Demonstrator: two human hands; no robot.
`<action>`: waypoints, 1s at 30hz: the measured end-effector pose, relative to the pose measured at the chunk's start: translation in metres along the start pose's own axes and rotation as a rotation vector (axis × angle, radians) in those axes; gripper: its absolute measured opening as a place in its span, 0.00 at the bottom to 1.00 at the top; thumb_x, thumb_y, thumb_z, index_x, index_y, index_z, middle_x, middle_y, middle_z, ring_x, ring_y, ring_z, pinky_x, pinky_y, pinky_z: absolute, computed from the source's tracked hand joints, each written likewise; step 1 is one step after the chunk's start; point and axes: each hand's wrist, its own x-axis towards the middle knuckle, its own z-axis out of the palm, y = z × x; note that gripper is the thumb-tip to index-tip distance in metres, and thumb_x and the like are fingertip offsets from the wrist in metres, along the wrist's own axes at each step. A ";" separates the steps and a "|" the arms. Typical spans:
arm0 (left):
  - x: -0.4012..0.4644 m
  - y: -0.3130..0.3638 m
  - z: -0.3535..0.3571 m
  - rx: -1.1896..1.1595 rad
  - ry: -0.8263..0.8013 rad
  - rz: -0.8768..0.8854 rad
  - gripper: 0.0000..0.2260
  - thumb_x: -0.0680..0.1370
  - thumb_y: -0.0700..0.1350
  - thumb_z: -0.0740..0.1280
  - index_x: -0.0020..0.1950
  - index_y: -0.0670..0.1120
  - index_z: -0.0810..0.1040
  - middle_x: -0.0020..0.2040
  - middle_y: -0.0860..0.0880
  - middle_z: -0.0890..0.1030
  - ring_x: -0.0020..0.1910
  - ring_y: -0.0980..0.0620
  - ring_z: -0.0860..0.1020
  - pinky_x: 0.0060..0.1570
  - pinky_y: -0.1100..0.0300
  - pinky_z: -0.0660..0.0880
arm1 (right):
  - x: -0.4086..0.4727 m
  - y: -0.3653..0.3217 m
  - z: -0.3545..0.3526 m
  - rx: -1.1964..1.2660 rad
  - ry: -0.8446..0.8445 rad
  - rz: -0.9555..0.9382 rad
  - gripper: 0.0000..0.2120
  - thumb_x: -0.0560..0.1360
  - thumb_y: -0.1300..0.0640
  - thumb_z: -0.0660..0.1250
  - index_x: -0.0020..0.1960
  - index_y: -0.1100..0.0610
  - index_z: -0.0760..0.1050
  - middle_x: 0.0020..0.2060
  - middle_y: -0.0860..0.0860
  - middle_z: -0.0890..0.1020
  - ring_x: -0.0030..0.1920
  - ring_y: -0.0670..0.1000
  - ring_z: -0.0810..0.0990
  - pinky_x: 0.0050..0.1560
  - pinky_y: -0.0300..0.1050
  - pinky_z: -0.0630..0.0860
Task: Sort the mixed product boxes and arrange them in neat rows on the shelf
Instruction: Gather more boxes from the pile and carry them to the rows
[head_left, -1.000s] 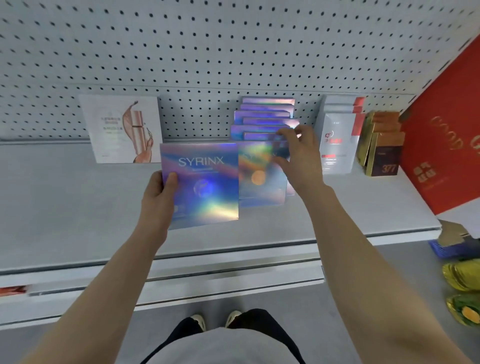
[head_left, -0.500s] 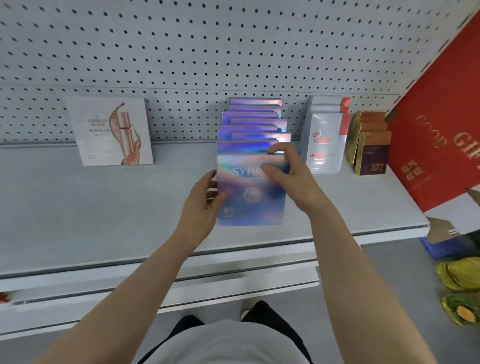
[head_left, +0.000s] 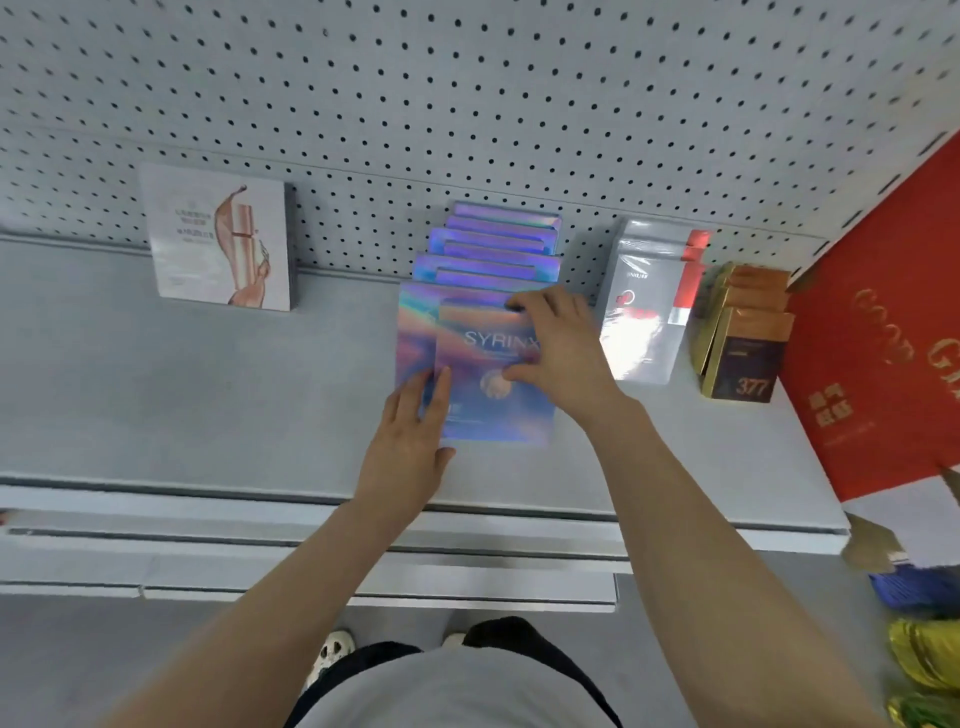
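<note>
A holographic SYRINX box (head_left: 483, 415) stands at the front of a row of several matching holographic boxes (head_left: 493, 249) in the middle of the grey shelf (head_left: 156, 405). My right hand (head_left: 561, 353) grips this front box at its top right corner, fingers over the top edge and thumb on its face. My left hand (head_left: 410, 441) lies with straight fingers against the box's lower left edge. The box sits slightly right of the one behind it (head_left: 413, 332).
A white box with a copper swirl (head_left: 218, 239) stands at the back left. Right of the holographic row are white-and-red boxes (head_left: 649, 312), then dark "377" boxes (head_left: 743, 343), and a big red gift box (head_left: 883, 332). Pegboard (head_left: 467, 104) backs the shelf.
My left hand has carried the SYRINX box from the left to the front of the holographic row. My right hand has taken hold of its top right corner.
</note>
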 end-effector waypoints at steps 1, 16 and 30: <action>0.001 0.001 0.000 -0.005 0.004 -0.012 0.45 0.63 0.39 0.79 0.76 0.40 0.62 0.69 0.37 0.69 0.64 0.35 0.71 0.59 0.47 0.74 | 0.002 0.001 0.001 -0.012 0.013 -0.015 0.37 0.57 0.51 0.82 0.63 0.54 0.73 0.57 0.53 0.73 0.57 0.57 0.70 0.57 0.54 0.71; -0.002 0.002 -0.026 -0.119 0.067 -0.156 0.27 0.71 0.39 0.73 0.70 0.42 0.73 0.62 0.40 0.78 0.55 0.38 0.79 0.52 0.50 0.76 | -0.007 -0.023 0.004 -0.251 0.209 -0.149 0.24 0.69 0.45 0.73 0.61 0.54 0.76 0.56 0.54 0.76 0.58 0.60 0.73 0.58 0.53 0.68; -0.201 -0.125 -0.155 -0.221 0.451 -0.899 0.11 0.79 0.45 0.66 0.61 0.51 0.80 0.53 0.55 0.82 0.47 0.61 0.76 0.51 0.65 0.72 | -0.039 -0.235 0.157 0.170 -0.220 -0.463 0.16 0.80 0.52 0.60 0.62 0.58 0.77 0.55 0.56 0.80 0.52 0.60 0.79 0.51 0.53 0.73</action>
